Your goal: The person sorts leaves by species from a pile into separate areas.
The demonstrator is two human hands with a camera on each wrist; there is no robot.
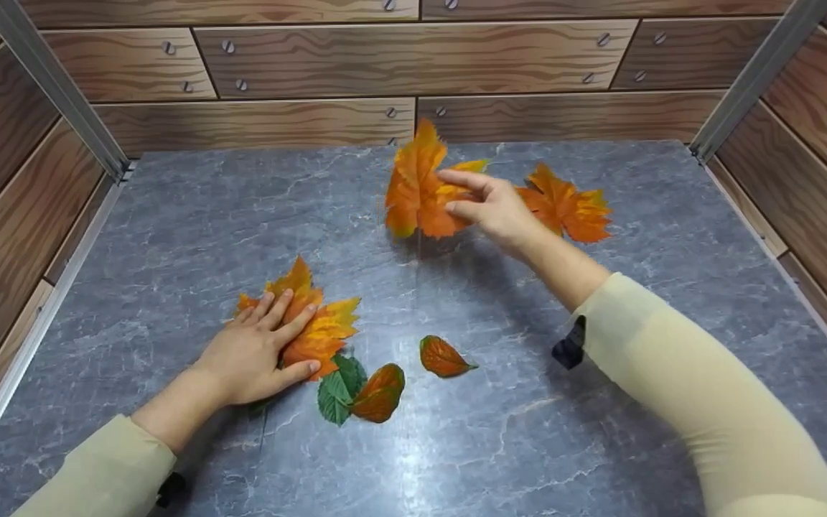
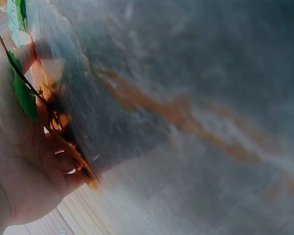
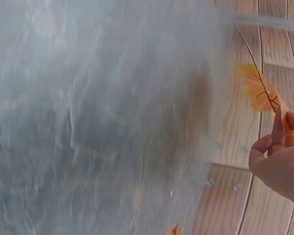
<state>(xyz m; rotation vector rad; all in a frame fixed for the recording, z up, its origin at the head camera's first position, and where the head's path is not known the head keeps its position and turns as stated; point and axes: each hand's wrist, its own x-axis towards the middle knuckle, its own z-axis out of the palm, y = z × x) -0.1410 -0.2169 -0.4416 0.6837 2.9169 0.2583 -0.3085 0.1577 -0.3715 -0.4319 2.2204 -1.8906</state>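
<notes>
My right hand [image 1: 501, 210] pinches an orange autumn leaf [image 1: 415, 192], maple-like with yellow tips, and holds it raised over the far middle of the table. In the right wrist view the thumb and fingers nip this leaf [image 3: 256, 88] near its thin dark stem. With fingers spread, my left hand [image 1: 247, 357] rests on another orange-yellow leaf [image 1: 327, 327] lying at left of centre, covering part of it. A green leaf [image 2: 23, 93] and a thin stem show beside the left palm in the left wrist view.
Another orange leaf [image 1: 577, 210] lies on the grey marbled table [image 1: 191, 215] behind the right hand. Near the left thumb are a green leaf [image 1: 336, 391] and a small red-brown leaf [image 1: 380, 393]; a similar small leaf [image 1: 445, 357] lies farther right. Wood-patterned walls [image 1: 413, 61] enclose the table.
</notes>
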